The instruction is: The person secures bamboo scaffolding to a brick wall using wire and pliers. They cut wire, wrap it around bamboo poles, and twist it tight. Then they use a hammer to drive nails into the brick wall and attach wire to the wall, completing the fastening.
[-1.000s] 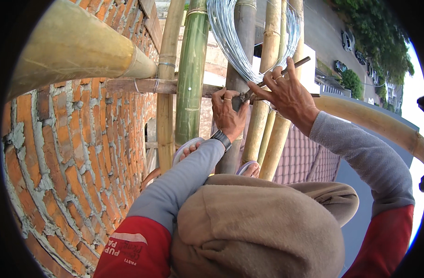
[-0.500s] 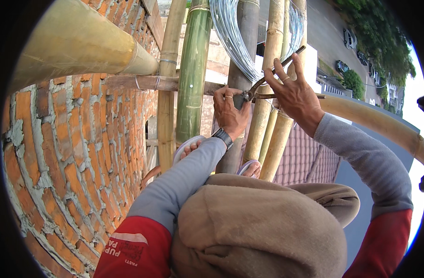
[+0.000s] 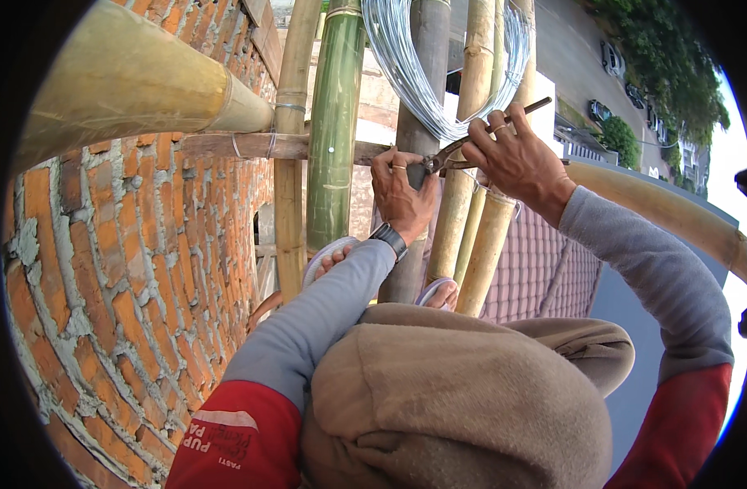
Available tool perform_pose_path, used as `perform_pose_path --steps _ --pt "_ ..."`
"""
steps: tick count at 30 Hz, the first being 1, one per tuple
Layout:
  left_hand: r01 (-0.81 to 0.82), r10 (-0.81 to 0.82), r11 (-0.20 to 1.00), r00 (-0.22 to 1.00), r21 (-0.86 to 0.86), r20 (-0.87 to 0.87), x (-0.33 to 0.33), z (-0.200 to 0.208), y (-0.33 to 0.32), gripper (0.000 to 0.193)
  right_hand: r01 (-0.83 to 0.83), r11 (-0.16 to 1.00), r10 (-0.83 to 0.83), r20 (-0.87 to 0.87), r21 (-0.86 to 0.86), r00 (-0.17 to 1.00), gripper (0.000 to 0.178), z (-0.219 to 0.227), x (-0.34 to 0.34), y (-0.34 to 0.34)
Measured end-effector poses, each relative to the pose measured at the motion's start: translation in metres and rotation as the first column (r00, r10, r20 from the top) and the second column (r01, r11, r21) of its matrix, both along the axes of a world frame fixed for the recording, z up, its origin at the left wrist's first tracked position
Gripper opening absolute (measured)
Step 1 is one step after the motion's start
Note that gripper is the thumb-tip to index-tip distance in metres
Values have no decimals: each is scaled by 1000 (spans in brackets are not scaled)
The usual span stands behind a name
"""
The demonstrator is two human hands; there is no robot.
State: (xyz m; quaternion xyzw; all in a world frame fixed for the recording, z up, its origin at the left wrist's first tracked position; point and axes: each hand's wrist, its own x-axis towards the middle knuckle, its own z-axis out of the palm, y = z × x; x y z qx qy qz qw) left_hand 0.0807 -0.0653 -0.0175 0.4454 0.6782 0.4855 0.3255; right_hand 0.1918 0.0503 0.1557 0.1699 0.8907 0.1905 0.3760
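Note:
My right hand [image 3: 524,159] grips the long handles of a pair of dark metal pincers [image 3: 433,164], its fingers curled over the upper handle. The pincers' head is right beside the thumb of my left hand [image 3: 404,191]. My left hand is closed against a dark bamboo pole [image 3: 422,98], fingers bent; whatever they pinch is too small or hidden to make out. Just above the pincers hangs a coil of silvery wire [image 3: 387,61], looped over the poles. A horizontal wooden bar [image 3: 292,147] passes behind the upright green bamboo pole [image 3: 334,122].
A rough brick wall [image 3: 137,269] rises on the left, with a thick bamboo pole [image 3: 137,77] jutting across it. My sandalled feet [image 3: 441,293] rest among the poles. Far below on the right are a tiled roof [image 3: 537,277], a road and parked cars [image 3: 612,59].
My right hand has closed in, bringing the pincers' handles nearer together. The upper handle has swung down. My left hand stays at nearly the same spot, and the view has shifted slightly.

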Motion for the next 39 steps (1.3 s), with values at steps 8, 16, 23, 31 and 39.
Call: perform_pose_path --steps 8,16,23,31,39 --pt "5 -5 1000 1000 -14 -5 1 0 0 38 -69 997 68 16 39 998 25 -3 -6 27" --pt "12 -14 999 998 -32 -58 0 3 2 40 303 897 -269 145 -324 952 19 -6 -11 68" --pt "23 -23 997 1000 -71 -9 0 5 2 40 27 982 -23 25 -187 999 53 4 13 35" --pt "31 -32 998 999 -51 -18 1 4 2 41 474 797 -368 321 -373 872 45 25 -24 26" --pt "37 -37 999 999 -34 -22 0 3 2 44 703 472 -554 441 -532 706 58 27 -26 55"
